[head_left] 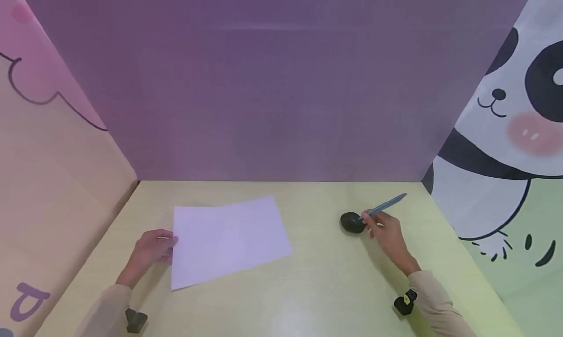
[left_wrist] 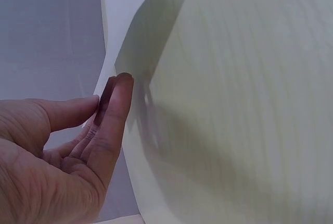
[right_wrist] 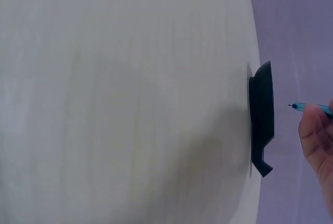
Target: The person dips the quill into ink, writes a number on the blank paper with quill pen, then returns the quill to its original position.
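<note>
In the head view my left hand [head_left: 151, 251] pinches the left edge of a white sheet of paper [head_left: 230, 244]. The left wrist view has thumb and fingers at the edge of the paper [left_wrist: 124, 5], seen nearly edge-on, with its shadow falling on the table. My right hand [head_left: 389, 236] pinches a slim blue-grey pen with a feather-like end [head_left: 391, 202], which slants up to the right. Its dark tip points at a small black dish-like thing [head_left: 351, 223] on the table. From the right wrist, a gap shows between the pen [right_wrist: 307, 108] and the black dish-like thing [right_wrist: 263, 112].
The pale wood table [head_left: 316, 288] runs back to a purple wall [head_left: 281, 102]. Side walls with cartoon drawings, a panda [head_left: 497, 131] among them, stand left and right. A dark wrist device [head_left: 405, 303] is strapped at the right sleeve, another [head_left: 135, 320] at the left.
</note>
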Demonstrator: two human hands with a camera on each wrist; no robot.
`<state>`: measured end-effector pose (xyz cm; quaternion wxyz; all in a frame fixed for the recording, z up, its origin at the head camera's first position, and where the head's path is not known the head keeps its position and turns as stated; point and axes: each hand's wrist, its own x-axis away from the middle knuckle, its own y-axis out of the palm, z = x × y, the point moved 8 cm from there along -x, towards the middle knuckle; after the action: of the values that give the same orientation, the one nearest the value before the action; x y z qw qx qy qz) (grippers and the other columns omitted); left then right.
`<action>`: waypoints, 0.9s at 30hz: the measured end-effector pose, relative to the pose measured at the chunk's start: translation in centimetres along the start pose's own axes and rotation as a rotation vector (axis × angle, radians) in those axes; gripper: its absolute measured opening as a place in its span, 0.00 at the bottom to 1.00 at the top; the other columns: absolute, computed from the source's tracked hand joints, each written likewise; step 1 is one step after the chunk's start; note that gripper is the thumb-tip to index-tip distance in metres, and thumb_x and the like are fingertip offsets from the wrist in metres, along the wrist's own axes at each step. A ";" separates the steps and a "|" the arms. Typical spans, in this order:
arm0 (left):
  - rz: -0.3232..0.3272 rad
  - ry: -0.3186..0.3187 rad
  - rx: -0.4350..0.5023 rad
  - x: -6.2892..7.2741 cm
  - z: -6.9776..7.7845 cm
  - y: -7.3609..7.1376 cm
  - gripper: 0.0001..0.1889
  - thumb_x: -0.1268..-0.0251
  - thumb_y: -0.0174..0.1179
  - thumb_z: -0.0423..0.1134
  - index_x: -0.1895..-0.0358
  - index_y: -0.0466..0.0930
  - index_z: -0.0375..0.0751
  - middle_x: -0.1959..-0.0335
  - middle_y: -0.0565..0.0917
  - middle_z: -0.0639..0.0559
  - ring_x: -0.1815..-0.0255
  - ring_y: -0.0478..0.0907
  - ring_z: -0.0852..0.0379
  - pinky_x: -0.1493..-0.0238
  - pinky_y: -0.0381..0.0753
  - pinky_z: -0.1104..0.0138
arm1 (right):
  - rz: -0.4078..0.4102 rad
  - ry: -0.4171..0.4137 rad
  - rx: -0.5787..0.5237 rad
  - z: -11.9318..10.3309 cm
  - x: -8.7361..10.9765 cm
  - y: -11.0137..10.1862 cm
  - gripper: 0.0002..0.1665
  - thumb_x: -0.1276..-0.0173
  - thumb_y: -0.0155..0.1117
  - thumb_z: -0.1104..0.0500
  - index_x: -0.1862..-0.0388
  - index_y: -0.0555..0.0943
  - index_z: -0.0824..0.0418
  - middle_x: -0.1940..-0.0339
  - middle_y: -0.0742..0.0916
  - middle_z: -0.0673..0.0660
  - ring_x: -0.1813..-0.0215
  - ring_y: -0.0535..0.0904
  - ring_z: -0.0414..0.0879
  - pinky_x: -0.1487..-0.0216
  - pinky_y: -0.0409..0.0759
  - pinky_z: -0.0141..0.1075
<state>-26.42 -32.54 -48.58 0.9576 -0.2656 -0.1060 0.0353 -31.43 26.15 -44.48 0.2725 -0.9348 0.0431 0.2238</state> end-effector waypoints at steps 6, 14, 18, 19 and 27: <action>-0.008 0.002 0.030 0.0 0.2 0.6 0.23 0.25 0.57 0.32 0.40 0.70 0.11 0.52 0.86 0.22 0.65 0.89 0.49 0.66 0.93 0.61 | -0.004 -0.018 -0.041 -0.3 -0.1 0.1 0.08 0.25 0.63 0.72 0.55 0.85 0.78 0.67 0.88 0.72 0.77 0.77 0.33 0.81 0.82 0.34; -0.012 -0.003 0.018 0.1 0.4 1.1 0.23 0.24 0.58 0.32 0.39 0.71 0.12 0.54 0.87 0.25 0.64 0.89 0.48 0.65 0.93 0.60 | -0.035 -0.022 -0.047 0.1 0.1 0.2 0.10 0.22 0.63 0.65 0.54 0.86 0.74 0.68 0.89 0.68 0.79 0.80 0.42 0.79 0.81 0.29; -0.017 0.002 0.006 0.2 0.6 1.5 0.23 0.24 0.58 0.34 0.39 0.72 0.14 0.53 0.87 0.25 0.61 0.89 0.46 0.63 0.93 0.60 | -0.043 -0.027 -0.036 0.2 0.3 0.3 0.10 0.22 0.63 0.65 0.54 0.86 0.74 0.69 0.88 0.68 0.79 0.80 0.43 0.78 0.81 0.28; -0.017 0.004 0.003 0.2 0.7 1.6 0.23 0.24 0.58 0.34 0.39 0.72 0.14 0.52 0.86 0.24 0.60 0.90 0.45 0.63 0.94 0.59 | -0.041 -0.028 -0.034 0.2 0.4 0.3 0.10 0.22 0.63 0.66 0.54 0.86 0.74 0.69 0.88 0.68 0.79 0.80 0.43 0.78 0.81 0.28; -0.035 -0.012 0.023 0.3 0.9 2.2 0.23 0.23 0.58 0.34 0.38 0.71 0.14 0.48 0.84 0.22 0.59 0.90 0.44 0.62 0.94 0.58 | -0.025 -0.019 -0.021 -0.3 0.6 0.4 0.08 0.24 0.63 0.70 0.53 0.85 0.75 0.68 0.88 0.69 0.78 0.79 0.38 0.79 0.80 0.28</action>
<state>-26.34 -30.15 -48.96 0.9603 -0.2526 -0.1161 0.0212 -30.80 25.69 -44.70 0.2656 -0.9359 0.0267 0.2298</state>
